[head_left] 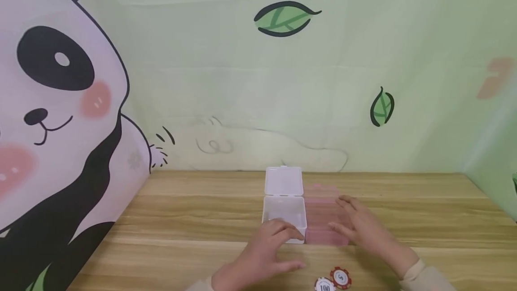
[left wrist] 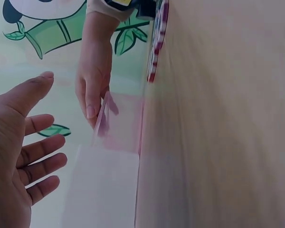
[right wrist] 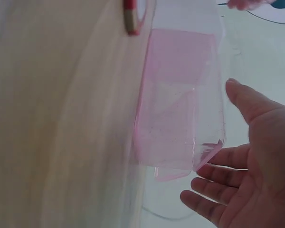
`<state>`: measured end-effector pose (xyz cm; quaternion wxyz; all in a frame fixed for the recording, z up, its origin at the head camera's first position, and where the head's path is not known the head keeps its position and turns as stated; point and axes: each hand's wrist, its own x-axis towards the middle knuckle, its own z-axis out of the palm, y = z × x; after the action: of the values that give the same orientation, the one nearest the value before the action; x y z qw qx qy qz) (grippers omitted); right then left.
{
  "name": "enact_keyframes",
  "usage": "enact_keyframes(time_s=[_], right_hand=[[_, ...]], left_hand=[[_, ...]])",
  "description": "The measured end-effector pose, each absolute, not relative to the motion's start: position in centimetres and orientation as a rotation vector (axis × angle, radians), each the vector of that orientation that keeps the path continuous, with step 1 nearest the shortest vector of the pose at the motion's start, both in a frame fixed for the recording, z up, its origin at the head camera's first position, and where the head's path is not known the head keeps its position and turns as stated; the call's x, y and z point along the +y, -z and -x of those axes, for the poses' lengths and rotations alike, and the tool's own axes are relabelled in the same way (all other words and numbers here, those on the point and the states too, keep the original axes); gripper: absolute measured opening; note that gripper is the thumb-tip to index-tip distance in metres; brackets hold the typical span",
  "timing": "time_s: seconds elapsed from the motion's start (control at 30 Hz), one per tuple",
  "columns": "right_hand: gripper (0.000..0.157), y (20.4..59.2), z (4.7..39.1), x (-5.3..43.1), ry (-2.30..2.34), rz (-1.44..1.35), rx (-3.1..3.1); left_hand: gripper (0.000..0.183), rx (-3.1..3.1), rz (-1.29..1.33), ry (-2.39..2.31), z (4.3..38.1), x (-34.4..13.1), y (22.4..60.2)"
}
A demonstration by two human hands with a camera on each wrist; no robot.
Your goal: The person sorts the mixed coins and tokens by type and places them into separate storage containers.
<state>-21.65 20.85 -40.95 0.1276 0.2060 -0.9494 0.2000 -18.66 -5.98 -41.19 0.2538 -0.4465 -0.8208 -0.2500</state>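
White box [head_left: 284, 206], lid raised at the back: on the counter [head_left: 181, 232], your left hand [head_left: 271, 248] at its near side, fingers spread, holding nothing. Translucent pink box [head_left: 320, 213]: just right of the white one — your right hand [head_left: 362, 223] at its right side, thumb and fingers wide apart, contact unclear. Two red-edged chips [head_left: 341, 277]: nearer you, side by side, one marked 100.

black-and-white panda print [head_left: 60, 102] 9 o'clock | black-outlined green leaf print [head_left: 284, 19] 12 | smaller leaf print [head_left: 382, 108] 3 | brown wood-grain table [head_left: 181, 219] 6
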Motion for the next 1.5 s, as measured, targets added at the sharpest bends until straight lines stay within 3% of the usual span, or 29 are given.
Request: enact_keyframes(time_s=[0.37, 1.03, 1.5], right_hand=[[0.07, 41.0, 21.7, 20.9, -0.604, -0.593, -2.816], [0.08, 41.0, 21.3, 21.2, -0.627, -0.558, -2.828], [0.08, 41.0, 21.3, 21.4, -0.588, -0.549, -2.837]], left_hand=[[0.034, -2.519, 1.205, 0.687, 16.7, -5.4, 41.6], [0.019, -2.426, 1.55, 0.44, 16.1, -4.0, 43.4], [0.011, -2.338, 1.508, 0.42, 15.4, -3.3, 45.1]])
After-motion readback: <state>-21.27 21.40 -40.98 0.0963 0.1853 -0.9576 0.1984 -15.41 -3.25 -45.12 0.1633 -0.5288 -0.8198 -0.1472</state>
